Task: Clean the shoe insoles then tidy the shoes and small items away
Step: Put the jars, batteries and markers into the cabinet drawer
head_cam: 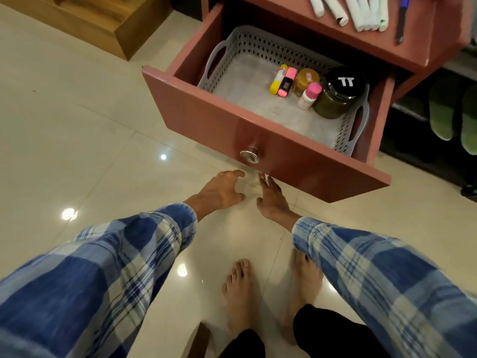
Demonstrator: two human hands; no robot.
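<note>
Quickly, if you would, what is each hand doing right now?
Left hand: open, fingers spread, holding nothing.
Right hand: open, fingers straight, nothing plainly held.

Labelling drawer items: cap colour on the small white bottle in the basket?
Pink; the bottle cap shows best in the head view.

One open drawer (258, 135) at 1 o'clock, with one metal knob (249, 154) and one grey perforated basket (224, 45) inside it. The basket holds five small items:

- two highlighters, the yellow highlighter (277, 80) and the pink highlighter (286, 82)
- one amber jar (305, 80)
- one white bottle (309, 95) with a pink cap
- one dark glass jar (338, 94) with a black lid

On the surface (426, 47) above, at 1 o'clock, lie about five white rolls (335, 9). The frame edge cuts them, so the count is unsure. One blue-and-black pen (401, 19) lies there too. Two green insoles (441, 112) at 3 o'clock. Two hands at centre, the left hand (219, 192) and the right hand (273, 200). Two bare feet (236, 293) at 6 o'clock.
</note>
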